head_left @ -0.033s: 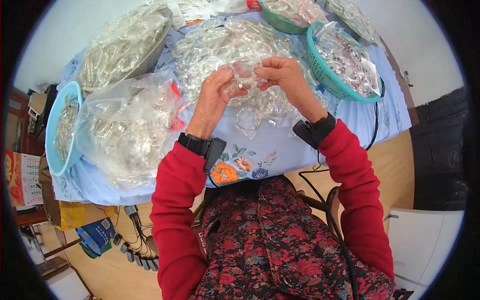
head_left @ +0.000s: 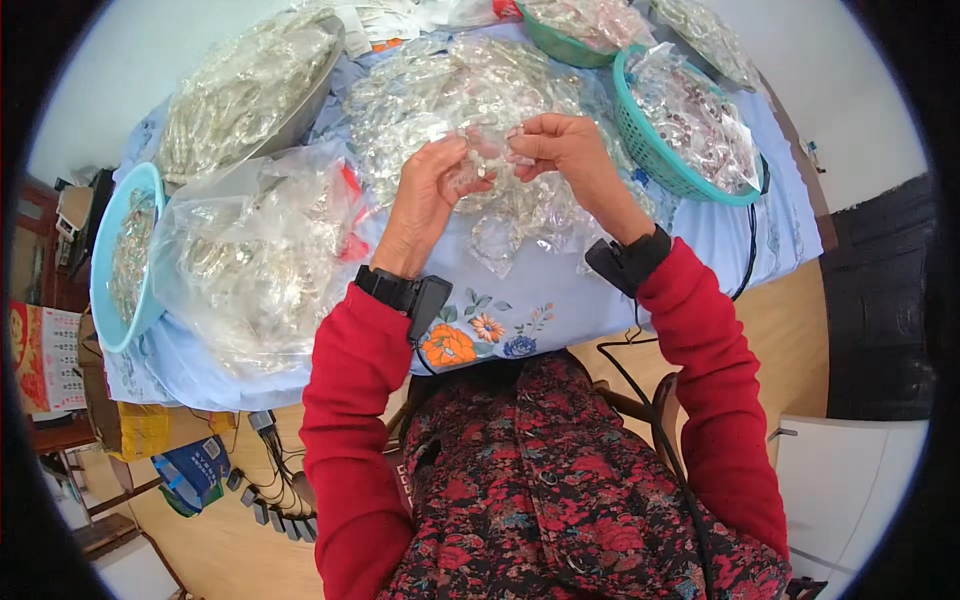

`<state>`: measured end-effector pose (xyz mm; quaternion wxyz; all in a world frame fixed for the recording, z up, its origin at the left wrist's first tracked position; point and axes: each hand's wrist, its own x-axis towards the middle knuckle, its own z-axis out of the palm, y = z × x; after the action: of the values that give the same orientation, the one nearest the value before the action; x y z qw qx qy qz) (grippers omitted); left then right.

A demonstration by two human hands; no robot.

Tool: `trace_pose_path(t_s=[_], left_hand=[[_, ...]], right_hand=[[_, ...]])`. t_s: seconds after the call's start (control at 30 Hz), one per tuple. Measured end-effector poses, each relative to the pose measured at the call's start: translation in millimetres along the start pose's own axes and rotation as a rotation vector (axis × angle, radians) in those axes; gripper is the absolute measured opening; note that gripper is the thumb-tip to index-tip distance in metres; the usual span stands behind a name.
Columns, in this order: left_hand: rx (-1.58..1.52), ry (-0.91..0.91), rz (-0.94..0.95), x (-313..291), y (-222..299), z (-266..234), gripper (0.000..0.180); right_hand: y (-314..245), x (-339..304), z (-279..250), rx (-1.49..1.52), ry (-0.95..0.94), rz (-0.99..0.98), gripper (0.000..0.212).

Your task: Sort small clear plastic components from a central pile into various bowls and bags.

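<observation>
Above the near part of a heap of small clear plastic bags (head_left: 440, 75), my two hands face each other. Between them is a small clear plastic bag (head_left: 487, 150), hard to tell from the heap behind it. My left hand (head_left: 432, 180) has its thumb and fingers closed on the left side of this bag. With thumb and forefinger pinched together, my right hand (head_left: 558, 145) grips its right edge. Whatever is inside the bag is too small to make out. More clear bags lie on the cloth just below my hands.
On the left are a large clear sack (head_left: 240, 270) of shiny pieces, a light blue basin (head_left: 103, 260) and a metal basin (head_left: 318, 95) piled with bags. A teal basket (head_left: 655, 150) and a green basket (head_left: 560, 45) stand at the right. A cable (head_left: 640, 385) hangs by my right arm.
The fingers of my left hand have shifted very slightly. Otherwise both hands and the bag hold their place.
</observation>
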<state>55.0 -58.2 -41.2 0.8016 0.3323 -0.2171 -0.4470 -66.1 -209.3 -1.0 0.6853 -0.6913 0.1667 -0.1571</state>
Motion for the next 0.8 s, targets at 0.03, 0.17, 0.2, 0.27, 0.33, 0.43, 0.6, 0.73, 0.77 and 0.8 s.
trace_pose_path(t_s=[0.03, 0.17, 0.2, 0.27, 0.33, 0.43, 0.6, 0.73, 0.77, 0.8], left_hand=[[0.019, 0.019, -0.009, -0.3, -0.6, -2.9, 0.021], [0.046, 0.059, -0.013, 0.0, -5.3, -8.3, 0.014], [0.050, 0.068, -0.011, 0.5, -5.4, -7.4, 0.014], [0.074, 0.082, -0.015, 2.0, -6.4, -12.6, 0.014], [0.122, 0.116, -0.025, 3.5, -6.3, -15.0, 0.014], [0.249, 0.123, -0.025, 4.0, -6.5, -8.6, 0.016], [0.177, 0.058, 0.025, 5.3, -7.1, -15.7, 0.024], [0.211, 0.125, -0.021, 1.1, -4.7, -8.2, 0.029], [0.210, 0.119, -0.010, 1.4, -3.5, -6.9, 0.029], [0.214, 0.107, -0.012, 2.1, -3.5, -6.9, 0.029]], right_hand=[[-1.1, 0.1, 0.3, -0.025, -0.013, 0.002, 0.021], [-5.1, -4.1, 3.4, -0.030, -0.007, 0.018, 0.018], [-4.6, -4.0, 3.2, -0.032, -0.005, 0.015, 0.018], [-2.0, -2.9, 2.3, -0.046, -0.069, 0.057, 0.018], [-5.7, -3.4, 0.5, -0.057, -0.097, 0.075, 0.018], [-21.4, -4.9, -2.1, -0.131, -0.060, 0.092, 0.015], [-32.5, 6.4, -18.7, -0.282, -0.160, 0.137, 0.014], [-41.0, 29.5, -38.8, -0.045, 0.138, -0.044, 0.013], [-42.7, 44.1, -51.8, 0.090, 0.227, -0.150, 0.015], [-45.6, 59.2, -64.9, 0.228, 0.313, -0.254, 0.017]])
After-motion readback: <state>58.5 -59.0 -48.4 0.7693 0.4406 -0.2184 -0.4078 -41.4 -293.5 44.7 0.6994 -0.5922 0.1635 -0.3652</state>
